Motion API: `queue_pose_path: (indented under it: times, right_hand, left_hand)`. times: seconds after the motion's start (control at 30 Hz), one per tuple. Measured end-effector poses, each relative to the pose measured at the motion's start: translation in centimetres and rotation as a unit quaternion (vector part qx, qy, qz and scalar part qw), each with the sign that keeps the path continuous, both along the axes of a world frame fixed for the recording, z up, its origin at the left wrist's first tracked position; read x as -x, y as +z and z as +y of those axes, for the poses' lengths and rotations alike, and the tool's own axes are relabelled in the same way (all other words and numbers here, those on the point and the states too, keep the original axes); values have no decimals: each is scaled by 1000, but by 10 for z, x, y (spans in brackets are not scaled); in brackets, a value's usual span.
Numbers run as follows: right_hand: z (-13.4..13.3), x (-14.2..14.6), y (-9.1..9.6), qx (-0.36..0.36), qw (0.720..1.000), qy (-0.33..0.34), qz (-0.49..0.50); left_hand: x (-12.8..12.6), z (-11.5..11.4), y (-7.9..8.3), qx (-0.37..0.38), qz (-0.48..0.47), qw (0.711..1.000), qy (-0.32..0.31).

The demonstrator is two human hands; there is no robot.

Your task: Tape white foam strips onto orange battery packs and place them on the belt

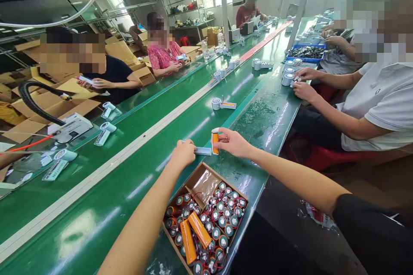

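My left hand (183,153) is closed around a pale plastic fan body, its open handle (203,151) pointing right toward my other hand. My right hand (235,142) pinches an orange cylindrical battery (215,142) upright at the handle's end; whether the two touch, I cannot tell. A white cover sits on one right fingertip. Just below my hands stands a cardboard box (238,191) packed with orange batteries on end, with thin red wires among them. Two batteries (188,240) lie flat on top. Further along, a fan (222,104) with an orange battery in its handle lies on the belt.
The green conveyor belt (129,154) runs diagonally with a pale dividing strip. More fans (105,131) lie across it. A co-worker's hands (303,84) handle fans at right, near a blue tray (306,51) of dark parts. Other people sit along both sides.
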State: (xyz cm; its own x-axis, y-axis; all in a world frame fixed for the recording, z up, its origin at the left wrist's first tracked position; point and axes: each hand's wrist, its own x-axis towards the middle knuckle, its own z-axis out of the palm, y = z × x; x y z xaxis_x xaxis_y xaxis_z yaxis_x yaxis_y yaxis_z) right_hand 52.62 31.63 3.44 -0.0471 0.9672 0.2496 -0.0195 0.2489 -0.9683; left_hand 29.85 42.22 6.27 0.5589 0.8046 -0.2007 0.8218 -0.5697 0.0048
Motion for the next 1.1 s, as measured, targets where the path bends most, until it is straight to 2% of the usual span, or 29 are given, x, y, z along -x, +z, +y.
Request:
queue_pose_path:
  times: [0.23, 0.33, 0.5, 0.7, 0.9, 1.1]
  right_hand:
    - [35, 12, 2, -13, 988, -50, -143]
    - [42, 17, 2, -33, 971, -61, -229]
    - [44, 18, 1, -61, 930, -69, -357]
    - [42, 13, 0, -80, 875, -44, -475]
    - [45, 15, 14, -75, 820, -10, -568]
    - [54, 23, 29, -56, 789, 12, -611]
  left_hand:
    - [-13, 29, 18, 87, 6, 996, -35]
    - [-16, 29, 22, 98, 11, 994, -48]
    - [-25, 23, 18, 90, 15, 994, -68]
    - [-26, 34, 26, 106, -3, 994, -31]
    - [-30, 37, 28, 74, -26, 997, 22]
    - [-44, 43, 23, 51, -43, 995, 69]
